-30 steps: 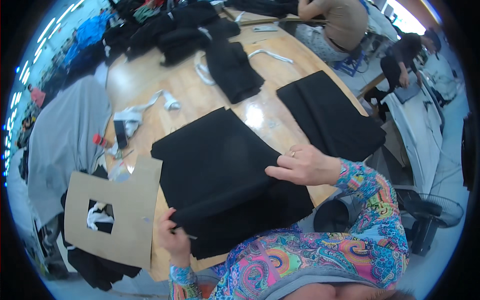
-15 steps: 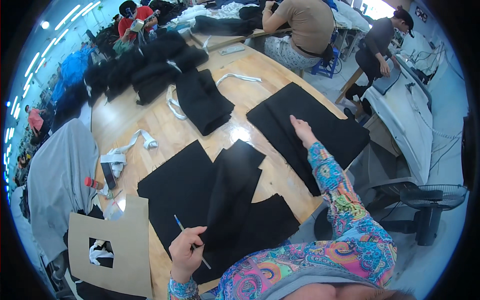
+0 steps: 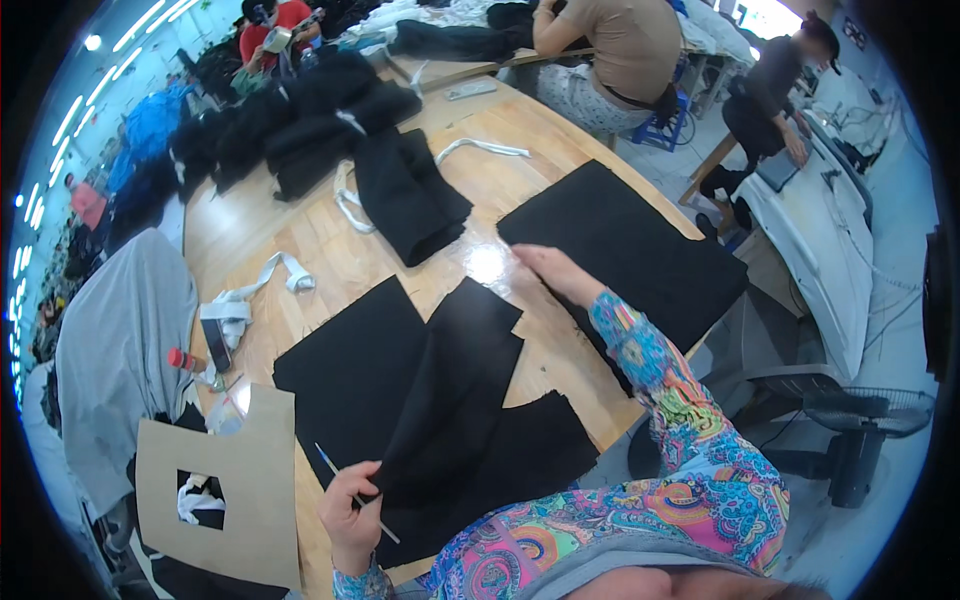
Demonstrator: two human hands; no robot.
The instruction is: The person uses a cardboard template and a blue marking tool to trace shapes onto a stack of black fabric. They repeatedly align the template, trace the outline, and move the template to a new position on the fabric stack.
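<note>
My left hand (image 3: 350, 510) is closed round a thin pen (image 3: 328, 462), blue toward its upper end. Its thumb and forefinger are at the edge of a black cut fabric piece (image 3: 460, 390), partly lifted and folded over the black fabric beneath; whether they pinch it I cannot tell. Stretched forward, my right hand (image 3: 556, 272) lies at the left edge of a flat black fabric panel (image 3: 640, 230), fingers extended toward the bare wood. A tan card template (image 3: 250, 500) with a square hole lies to the left of my left hand.
Folded black fabric (image 3: 415, 200) and tied black bundles (image 3: 300, 130) lie farther back on the wooden table (image 3: 350, 265). White tape (image 3: 230, 310) and a red-capped bottle (image 3: 185, 360) are at left. A fan (image 3: 860, 430) stands at right. Several people work beyond.
My right hand has drawn back left from on top of the right panel to its left edge. My left hand has shifted slightly left and down with the pen.
</note>
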